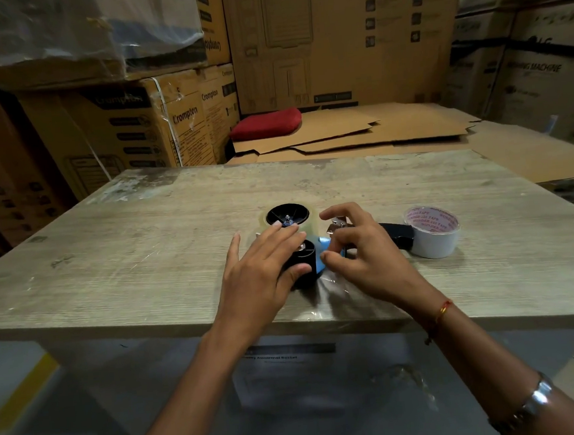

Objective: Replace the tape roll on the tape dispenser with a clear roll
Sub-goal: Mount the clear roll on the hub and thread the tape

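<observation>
Both your hands sit on the tape dispenser (310,249) lying flat mid-table, its long axis running right towards the white roll (432,231); left hand (265,267) flat-fingered steadies the clear roll (287,217), right hand (360,246) pinches near the blade, nearer the tape end

Table (145,262): grey woodgrain, pale worn patches far left. Dispenser (303,264): black hub and roller, blue body, black handle right. Clear roll (310,227) on it. White roll (434,236), red print inside core. Red cushion (266,123) far, brown cartons (154,124). Red thread (442,311) on my right wrist.
</observation>
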Demonstrator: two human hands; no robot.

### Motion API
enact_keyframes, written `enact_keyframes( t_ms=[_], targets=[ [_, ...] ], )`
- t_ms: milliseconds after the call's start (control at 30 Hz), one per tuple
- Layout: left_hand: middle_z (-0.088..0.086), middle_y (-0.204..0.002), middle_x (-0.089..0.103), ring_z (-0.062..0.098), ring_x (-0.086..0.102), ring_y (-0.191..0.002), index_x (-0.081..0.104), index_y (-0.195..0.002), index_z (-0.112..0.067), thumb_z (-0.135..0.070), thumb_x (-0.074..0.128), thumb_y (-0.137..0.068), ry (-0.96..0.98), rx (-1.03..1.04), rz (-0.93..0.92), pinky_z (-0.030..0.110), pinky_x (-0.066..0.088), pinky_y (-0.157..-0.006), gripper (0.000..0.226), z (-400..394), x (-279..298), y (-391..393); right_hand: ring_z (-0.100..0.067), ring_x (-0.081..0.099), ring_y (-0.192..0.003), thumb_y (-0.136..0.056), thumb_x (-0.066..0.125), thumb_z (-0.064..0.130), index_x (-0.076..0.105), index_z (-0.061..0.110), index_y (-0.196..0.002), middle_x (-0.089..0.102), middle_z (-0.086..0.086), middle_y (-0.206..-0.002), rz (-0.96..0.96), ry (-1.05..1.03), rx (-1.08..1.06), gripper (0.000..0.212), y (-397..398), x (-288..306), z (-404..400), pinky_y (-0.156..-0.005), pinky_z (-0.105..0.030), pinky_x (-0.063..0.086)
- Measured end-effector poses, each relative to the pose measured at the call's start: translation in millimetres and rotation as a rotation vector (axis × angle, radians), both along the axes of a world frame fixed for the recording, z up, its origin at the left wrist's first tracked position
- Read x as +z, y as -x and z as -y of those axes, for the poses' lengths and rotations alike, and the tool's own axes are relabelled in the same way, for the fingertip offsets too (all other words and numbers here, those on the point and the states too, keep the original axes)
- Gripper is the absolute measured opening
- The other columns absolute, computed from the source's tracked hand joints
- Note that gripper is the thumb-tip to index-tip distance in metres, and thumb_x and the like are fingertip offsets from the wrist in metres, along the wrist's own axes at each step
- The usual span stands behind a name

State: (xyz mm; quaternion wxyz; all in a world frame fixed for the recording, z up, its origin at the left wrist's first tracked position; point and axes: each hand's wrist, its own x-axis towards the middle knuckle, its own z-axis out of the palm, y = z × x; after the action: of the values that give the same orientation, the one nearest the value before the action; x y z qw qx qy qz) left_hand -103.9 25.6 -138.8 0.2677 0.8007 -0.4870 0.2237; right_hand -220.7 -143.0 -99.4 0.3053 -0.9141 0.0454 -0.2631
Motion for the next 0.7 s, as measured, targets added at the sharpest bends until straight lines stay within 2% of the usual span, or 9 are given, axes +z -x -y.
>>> enact_keyframes(
  t_ms=[100, 300, 467, 533, 700],
  targets=[
    [-0.015, -0.152, 0.045, 0.005, 0.030, -0.146, 0.047, -0.143, -0.034, -0.058, 0.037, -0.097, -0.001, 0.002, -0.030, 0.060, 0.018, -0.119, 0.054, 2.7, 1.7, -3.0, -0.013, 0.049, -0.130, -0.086, 0.073, 0.014, 0.062, 0.017, -0.061, 0.051, 0.012, -0.133, -0.017, -0.067, 0.040, 0.027, 0.9, 3.2, 6.3, -0.103, -0.040, 0.048],
    [-0.017, -0.153, 0.043, 0.004, 0.028, -0.146, 0.044, -0.144, -0.037, -0.058, 0.037, -0.097, -0.015, 0.003, -0.075, 0.057, 0.013, -0.120, 0.052, 9.1, 4.2, -7.4, -0.008, 0.047, -0.128, -0.087, 0.073, 0.016, 0.061, 0.019, -0.062, 0.048, 0.014, -0.137, -0.134, -0.075, 0.096, 0.028, -0.6, 12.4, 15.6, -0.101, -0.031, 0.042],
    [-0.018, -0.156, 0.037, 0.003, 0.023, -0.148, 0.042, -0.147, -0.037, -0.050, 0.045, -0.098, -0.047, 0.019, -0.120, 0.054, 0.004, -0.122, 0.050, 14.7, 11.8, -11.5, -0.012, 0.037, -0.137, -0.087, 0.073, 0.020, 0.063, 0.020, -0.064, 0.041, 0.016, -0.143, -0.211, -0.007, 0.142, 0.025, -5.7, 11.7, 22.8, -0.112, -0.046, 0.041],
    [-0.018, -0.156, 0.037, 0.003, 0.024, -0.148, 0.041, -0.147, -0.037, -0.048, 0.046, -0.098, -0.051, 0.018, -0.137, 0.056, 0.004, -0.122, 0.050, 15.6, 13.6, -14.1, -0.009, 0.035, -0.138, -0.087, 0.073, 0.019, 0.063, 0.017, -0.063, 0.041, 0.018, -0.142, -0.215, -0.021, 0.151, 0.025, -5.8, 9.9, 25.7, -0.112, -0.048, 0.042],
    [-0.019, -0.154, 0.039, 0.003, 0.026, -0.146, 0.044, -0.146, -0.037, -0.046, 0.047, -0.099, -0.041, 0.018, -0.170, 0.060, 0.008, -0.121, 0.048, 20.9, 15.0, -18.8, -0.004, 0.032, -0.140, -0.086, 0.075, 0.021, 0.059, 0.024, -0.059, 0.040, 0.022, -0.143, -0.217, -0.093, 0.210, 0.031, -4.8, 10.1, 28.3, -0.114, -0.050, 0.039]
  ],
)
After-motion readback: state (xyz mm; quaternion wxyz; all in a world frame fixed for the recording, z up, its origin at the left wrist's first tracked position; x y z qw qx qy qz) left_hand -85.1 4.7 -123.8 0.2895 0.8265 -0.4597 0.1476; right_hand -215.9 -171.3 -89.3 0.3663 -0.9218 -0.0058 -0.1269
